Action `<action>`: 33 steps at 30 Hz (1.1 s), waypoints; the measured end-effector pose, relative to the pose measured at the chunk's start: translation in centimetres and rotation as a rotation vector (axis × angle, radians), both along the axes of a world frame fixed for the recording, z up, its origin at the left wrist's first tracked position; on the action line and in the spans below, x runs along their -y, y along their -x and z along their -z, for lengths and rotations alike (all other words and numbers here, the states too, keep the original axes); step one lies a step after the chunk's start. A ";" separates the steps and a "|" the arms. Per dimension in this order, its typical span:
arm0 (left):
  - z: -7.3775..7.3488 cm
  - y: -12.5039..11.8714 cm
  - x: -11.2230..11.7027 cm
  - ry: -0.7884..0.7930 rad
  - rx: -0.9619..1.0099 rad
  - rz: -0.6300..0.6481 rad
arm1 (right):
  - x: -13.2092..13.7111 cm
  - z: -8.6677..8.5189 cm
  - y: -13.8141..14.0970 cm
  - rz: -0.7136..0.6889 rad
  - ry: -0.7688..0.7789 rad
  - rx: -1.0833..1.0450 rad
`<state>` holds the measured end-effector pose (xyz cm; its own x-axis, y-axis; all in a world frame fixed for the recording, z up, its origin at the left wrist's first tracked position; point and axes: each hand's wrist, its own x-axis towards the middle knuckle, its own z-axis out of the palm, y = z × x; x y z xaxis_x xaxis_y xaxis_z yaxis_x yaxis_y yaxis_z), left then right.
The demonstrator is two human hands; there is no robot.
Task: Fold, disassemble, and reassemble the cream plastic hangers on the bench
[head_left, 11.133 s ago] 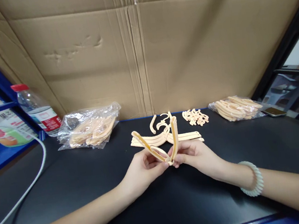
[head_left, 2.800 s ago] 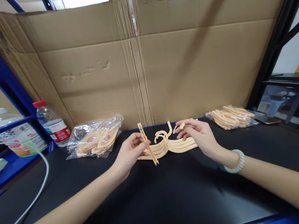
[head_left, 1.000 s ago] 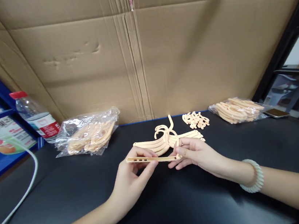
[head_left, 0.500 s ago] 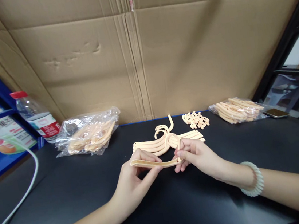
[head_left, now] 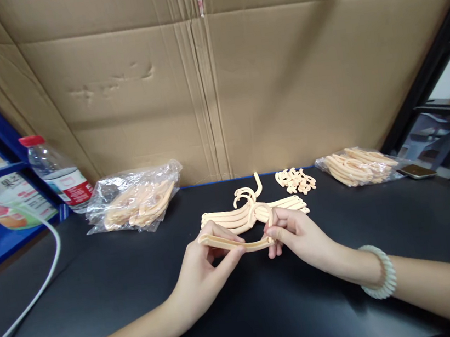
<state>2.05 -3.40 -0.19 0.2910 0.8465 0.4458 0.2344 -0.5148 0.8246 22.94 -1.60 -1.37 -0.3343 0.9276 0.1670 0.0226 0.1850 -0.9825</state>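
My left hand (head_left: pixel 201 274) pinches a pale peach plastic hanger arm (head_left: pixel 256 246), its hollow side partly showing. At that arm's right end, the fingers of my right hand (head_left: pixel 302 235) are closed on a curved hanger hook (head_left: pixel 270 216). Hook and arm meet at my right fingertips; whether they are locked together is hidden. Just behind my hands lies a stack of hangers (head_left: pixel 227 219) of the same colour, with several hooks fanned out above it. A pile of small hook pieces (head_left: pixel 295 181) sits behind my right hand.
To the left lies a clear bag (head_left: pixel 138 202) of hanger arms, with another bag (head_left: pixel 357 166) at the back right. A phone (head_left: pixel 416 171), a red-capped bottle (head_left: pixel 60 173) and a white cable (head_left: pixel 52 274) are near the sides. Cardboard (head_left: pixel 136 92) walls the back.
The hanger arm has tilted a little, its left end rotating to show a different face. Both hands keep their grip, and the right fingers have shifted slightly.
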 end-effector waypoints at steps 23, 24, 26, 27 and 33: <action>-1.0 -1.1 0.0 0.351 0.323 -0.149 | 0.1 -0.9 0.1 0.127 0.027 -0.177; -1.1 -1.0 0.0 0.357 0.335 -0.160 | 0.1 -0.9 0.0 0.132 0.062 -0.212; -1.1 -0.8 0.0 0.376 0.353 -0.176 | -0.1 -0.7 -0.1 0.118 0.116 -0.259; -1.0 -0.8 0.0 0.392 0.355 -0.178 | -0.1 -0.7 -0.1 0.104 0.126 -0.261; 0.0 -1.7 1.1 0.499 0.308 -0.005 | 0.3 -1.0 0.3 0.037 0.093 -0.205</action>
